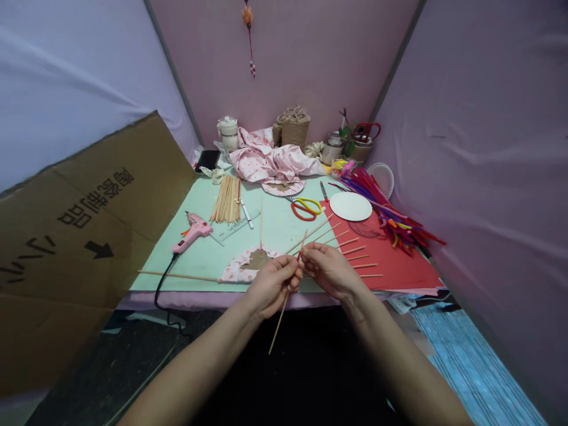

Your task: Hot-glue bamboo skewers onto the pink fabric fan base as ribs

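A thin bamboo stick (278, 331) slants up through my left hand (271, 285), which is closed around it. Its tip comes out above the fingers, with a narrow red strip (300, 254) lying against it. At that strip the fingers of my right hand (327, 265) are pinched; their exact hold is partly hidden. Behind my left hand lies a half-round piece covered in pink floral fabric (231, 269), with brown cardboard showing in its middle. One stick points away from it and another sticks out to the left. Several loose sticks (357, 257) fan out beyond my right hand.
A pink glue gun (193, 232) lies at left, its black cord over the table edge. Scissors (306, 208), a bundle of sticks (226, 201), a ruler (239, 228), a white oval (350, 206) and pipe cleaners (377, 204) lie farther back. A cardboard panel (89, 236) leans at left.
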A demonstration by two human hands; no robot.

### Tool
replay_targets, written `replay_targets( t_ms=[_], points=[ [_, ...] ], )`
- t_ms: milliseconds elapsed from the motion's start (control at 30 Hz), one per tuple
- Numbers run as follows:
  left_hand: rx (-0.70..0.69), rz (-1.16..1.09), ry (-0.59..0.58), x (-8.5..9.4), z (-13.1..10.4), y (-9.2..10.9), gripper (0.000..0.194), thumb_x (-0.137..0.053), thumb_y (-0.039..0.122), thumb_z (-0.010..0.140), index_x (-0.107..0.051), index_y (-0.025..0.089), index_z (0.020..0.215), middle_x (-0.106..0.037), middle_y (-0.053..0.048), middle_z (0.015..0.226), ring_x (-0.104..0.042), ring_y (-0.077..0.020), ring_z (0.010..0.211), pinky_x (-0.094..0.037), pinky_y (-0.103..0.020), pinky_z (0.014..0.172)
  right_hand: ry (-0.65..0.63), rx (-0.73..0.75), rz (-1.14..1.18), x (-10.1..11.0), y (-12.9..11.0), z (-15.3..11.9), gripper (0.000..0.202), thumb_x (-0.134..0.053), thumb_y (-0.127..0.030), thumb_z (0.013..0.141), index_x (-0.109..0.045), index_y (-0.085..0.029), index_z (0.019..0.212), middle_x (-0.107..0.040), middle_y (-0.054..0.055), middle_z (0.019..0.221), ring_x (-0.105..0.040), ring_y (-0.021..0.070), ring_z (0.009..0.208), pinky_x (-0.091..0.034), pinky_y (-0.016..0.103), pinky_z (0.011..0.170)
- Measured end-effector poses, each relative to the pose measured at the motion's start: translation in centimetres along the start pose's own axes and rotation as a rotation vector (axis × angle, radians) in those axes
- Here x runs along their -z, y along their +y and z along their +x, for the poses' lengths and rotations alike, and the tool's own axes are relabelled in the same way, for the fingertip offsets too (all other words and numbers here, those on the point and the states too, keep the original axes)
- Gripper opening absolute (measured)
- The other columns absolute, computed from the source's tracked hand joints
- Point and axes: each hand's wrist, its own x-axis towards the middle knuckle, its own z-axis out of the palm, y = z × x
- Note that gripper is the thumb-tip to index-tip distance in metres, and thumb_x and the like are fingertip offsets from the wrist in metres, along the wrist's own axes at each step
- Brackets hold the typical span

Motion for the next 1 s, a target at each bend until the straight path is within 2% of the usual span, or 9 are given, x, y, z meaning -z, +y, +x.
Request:
replay_targets(
  t_ms=[133, 333, 500, 700, 833, 1000],
  points=[
    [-0.012, 0.036, 0.003, 0.0, 0.0, -0.1, 0.043, -0.092, 0.043, 0.058, -0.064, 0.012, 0.067, -0.057, 0.004, 0.056, -0.041, -0.0021, 0.042, -0.031, -0.016, 0.045, -0.012, -0.013, -0.006, 0.2, -0.2, -0.1, 0.023, -0.078, -0.028, 0.06, -0.059, -0.016, 0.066, -0.047, -0.006, 0.052, -0.039, 0.0056, 0.049, -0.029, 0.021, 0.049],
    [-0.089, 0.14, 0.062, 0.0, 0.2, -0.1, 0.045, -0.091, 0.048, 0.057, -0.064, 0.014, 0.07, -0.059, 0.004, 0.056, -0.043, -0.0033, 0.043, -0.027, -0.017, 0.044, -0.004, 0.011, -0.055, 0.3, -0.8, -0.3, 0.034, -0.081, -0.031, 0.06, -0.069, -0.017, 0.088, -0.061, -0.002, 0.07, -0.048, 0.0072, 0.056, -0.035, 0.023, 0.054],
    [-0.192, 0.271, 0.136, 0.2, 0.3, -0.4, 0.037, -0.087, 0.044, 0.062, -0.066, 0.015, 0.073, -0.063, 0.003, 0.058, -0.048, -0.0056, 0.046, -0.033, -0.019, 0.046, 0.041, 0.107, -0.162, 0.7, -0.3, -0.3, 0.029, -0.084, -0.039, 0.061, -0.067, -0.016, 0.069, -0.053, -0.005, 0.057, -0.041, 0.0071, 0.053, -0.03, 0.025, 0.054],
    [-0.308, 0.366, 0.216, 0.7, 0.3, -1.0, 0.025, -0.085, 0.03, 0.063, -0.065, 0.018, 0.071, -0.062, 0.007, 0.062, -0.055, -0.0085, 0.051, -0.043, -0.022, 0.054, 0.074, 0.162, -0.192, 0.9, 0.3, -0.4, 0.022, -0.08, -0.033, 0.063, -0.064, -0.017, 0.065, -0.054, -0.004, 0.055, -0.04, 0.0081, 0.053, -0.028, 0.026, 0.053],
    [-0.311, 0.388, 0.213, 0.6, 0.1, -1.3, 0.021, -0.082, 0.027, 0.067, -0.063, 0.018, 0.07, -0.061, 0.006, 0.053, -0.055, -0.0098, 0.05, -0.041, -0.022, 0.053, 0.048, 0.138, -0.142, 0.5, 0.3, -0.6, 0.021, -0.074, -0.027, 0.061, -0.056, -0.019, 0.059, -0.045, -0.007, 0.048, -0.034, 0.0065, 0.047, -0.023, 0.025, 0.049],
    [-0.25, 0.331, 0.16, -0.2, -0.3, -1.0, 0.025, -0.08, 0.036, 0.071, -0.063, 0.017, 0.072, -0.062, 0.004, 0.05, -0.054, -0.0097, 0.046, -0.039, -0.021, 0.049, -0.013, 0.053, -0.073, 0.1, 0.2, -0.8, 0.021, -0.071, -0.031, 0.062, -0.053, -0.02, 0.059, -0.04, -0.008, 0.046, -0.031, 0.0061, 0.044, -0.022, 0.023, 0.046]
  ],
)
